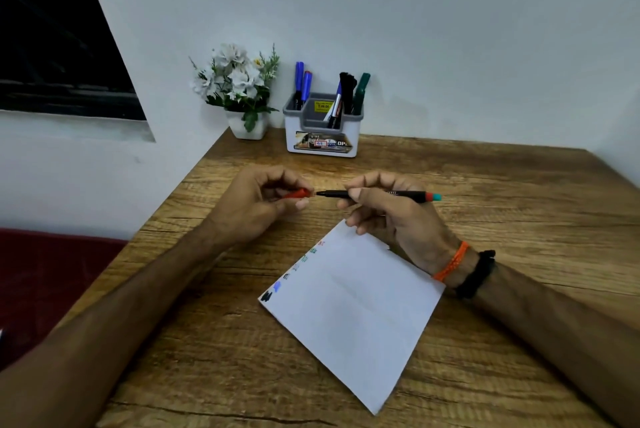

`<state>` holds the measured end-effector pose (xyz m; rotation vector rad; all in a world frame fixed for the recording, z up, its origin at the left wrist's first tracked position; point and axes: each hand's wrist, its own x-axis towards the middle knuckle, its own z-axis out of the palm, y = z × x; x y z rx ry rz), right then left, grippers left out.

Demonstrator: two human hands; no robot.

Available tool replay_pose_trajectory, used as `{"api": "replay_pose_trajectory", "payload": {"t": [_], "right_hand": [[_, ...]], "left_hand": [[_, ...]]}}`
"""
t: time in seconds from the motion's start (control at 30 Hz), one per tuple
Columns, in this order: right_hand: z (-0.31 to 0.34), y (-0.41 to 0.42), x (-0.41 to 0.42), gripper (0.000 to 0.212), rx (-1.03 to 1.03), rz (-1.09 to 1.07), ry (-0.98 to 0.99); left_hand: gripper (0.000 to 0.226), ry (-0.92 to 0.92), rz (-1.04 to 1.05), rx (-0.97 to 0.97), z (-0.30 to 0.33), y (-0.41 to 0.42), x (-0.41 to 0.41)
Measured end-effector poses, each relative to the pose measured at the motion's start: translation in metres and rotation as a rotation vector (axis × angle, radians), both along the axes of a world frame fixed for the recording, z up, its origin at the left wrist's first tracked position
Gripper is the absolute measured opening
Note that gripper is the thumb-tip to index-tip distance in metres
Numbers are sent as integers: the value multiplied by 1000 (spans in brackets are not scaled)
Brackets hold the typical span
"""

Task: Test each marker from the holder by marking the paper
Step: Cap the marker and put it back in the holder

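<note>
Above the marked paper [353, 310] on the wooden table [502, 185], the right hand [388, 216] gripped a black marker [381, 194], its tip facing the red cap [297, 193] pinched by the left hand [256, 202], the holder [323, 131] standing behind.

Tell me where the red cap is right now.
In the head view, the red cap is pinched in the left hand, just off the marker tip, above the paper.
</note>
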<state>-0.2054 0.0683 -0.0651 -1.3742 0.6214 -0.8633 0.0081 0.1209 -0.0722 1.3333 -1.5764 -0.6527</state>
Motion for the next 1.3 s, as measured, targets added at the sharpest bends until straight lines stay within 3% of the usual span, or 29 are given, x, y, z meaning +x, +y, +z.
{"api": "replay_pose_trajectory", "payload": {"t": [0.3,0.53,0.7,0.8,1.03,1.3], "right_hand": [[-2,0,0,5,-113,-25,46],[-8,1,4,17,-172,-59,65],[-7,-8,-2,17,-60,-8,16],[-10,-9,-1,25,-109,1,54],[-18,-11,3,10,-394,-55,143],[-21,-14,9,4,-533,-23,150]], "left_hand": [[23,-24,14,-30,2,1,-6],[24,-47,-23,-73,-1,1,-8],[23,21,-18,-40,-1,1,-9],[19,42,-3,-17,-1,0,-9],[19,2,-28,15,-6,0,-8],[10,-53,18,-46,-12,-2,-11]]}}
